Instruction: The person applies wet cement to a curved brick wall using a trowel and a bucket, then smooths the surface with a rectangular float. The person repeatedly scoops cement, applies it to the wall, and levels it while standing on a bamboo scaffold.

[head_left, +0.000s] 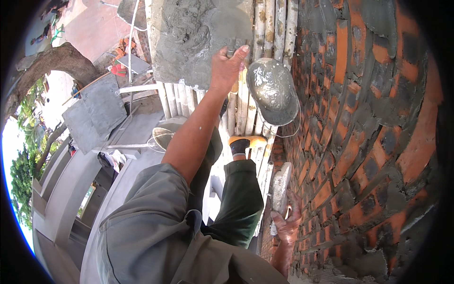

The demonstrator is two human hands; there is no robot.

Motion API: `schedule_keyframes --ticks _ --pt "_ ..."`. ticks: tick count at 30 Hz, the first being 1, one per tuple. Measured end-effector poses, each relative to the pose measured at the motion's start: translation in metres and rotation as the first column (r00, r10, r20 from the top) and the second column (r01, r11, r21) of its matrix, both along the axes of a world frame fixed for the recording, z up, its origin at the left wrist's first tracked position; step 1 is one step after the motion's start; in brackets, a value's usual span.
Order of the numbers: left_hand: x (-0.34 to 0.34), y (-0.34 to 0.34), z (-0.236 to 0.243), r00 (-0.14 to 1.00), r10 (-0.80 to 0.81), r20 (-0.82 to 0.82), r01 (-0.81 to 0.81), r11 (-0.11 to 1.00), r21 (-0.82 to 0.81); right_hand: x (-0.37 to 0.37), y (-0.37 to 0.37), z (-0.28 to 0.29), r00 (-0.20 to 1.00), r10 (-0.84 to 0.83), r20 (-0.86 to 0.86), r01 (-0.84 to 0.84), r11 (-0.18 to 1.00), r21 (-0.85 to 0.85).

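Observation:
My left hand reaches over the right edge of a mortar board, its fingers closed around what looks like a trowel, mostly hidden by the hand and wet mortar. Grey mortar lies heaped and smeared on the board. Low on the right, my right hand grips a long, pale, mortar-caked plastering float, seen nearly edge-on, close beside the brick wall. Between board and wall stands a bucket with wet grey contents and a thin wire handle.
I stand on a scaffold platform of pale poles, one yellow shoe showing. Gaps beside the poles open to lower levels. Another bucket is left of my arm. Farther left are a grey sheet and a thick tree trunk.

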State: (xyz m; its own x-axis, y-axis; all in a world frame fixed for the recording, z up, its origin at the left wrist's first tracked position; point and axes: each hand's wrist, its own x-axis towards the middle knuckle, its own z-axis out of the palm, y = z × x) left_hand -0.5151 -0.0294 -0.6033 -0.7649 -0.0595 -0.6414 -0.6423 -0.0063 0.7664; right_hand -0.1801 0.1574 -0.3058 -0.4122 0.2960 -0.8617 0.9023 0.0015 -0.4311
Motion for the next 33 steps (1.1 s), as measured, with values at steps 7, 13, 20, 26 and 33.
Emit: schedule_keyframes --ticks 7,13,20,26,33 --pt "0.051 -0.237 -0.062 0.797 -0.31 0.519 0.589 0.204 -0.782 -0.004 0.004 -0.029 0.993 0.112 -0.026 -0.113 0.993 -0.038" --pt "0.113 -0.266 -0.117 0.792 0.014 0.61 0.458 0.647 -0.609 0.004 0.0 -0.05 0.998 0.008 0.067 0.0 0.993 -0.115" --pt "0.032 -0.156 -0.161 0.882 -0.027 0.471 0.25 0.874 -0.417 -0.008 -0.007 -0.057 0.999 0.002 0.052 0.005 0.993 -0.12" --pt "-0.012 -0.136 -0.047 0.95 -0.041 0.311 0.136 0.946 -0.294 -0.042 -0.017 -0.039 0.91 -0.414 0.016 0.393 0.851 -0.347" --pt "-0.032 -0.143 0.187 0.93 -0.313 0.191 0.348 0.918 -0.189 -0.107 -0.018 0.008 0.727 -0.686 -0.015 0.545 0.59 -0.596"
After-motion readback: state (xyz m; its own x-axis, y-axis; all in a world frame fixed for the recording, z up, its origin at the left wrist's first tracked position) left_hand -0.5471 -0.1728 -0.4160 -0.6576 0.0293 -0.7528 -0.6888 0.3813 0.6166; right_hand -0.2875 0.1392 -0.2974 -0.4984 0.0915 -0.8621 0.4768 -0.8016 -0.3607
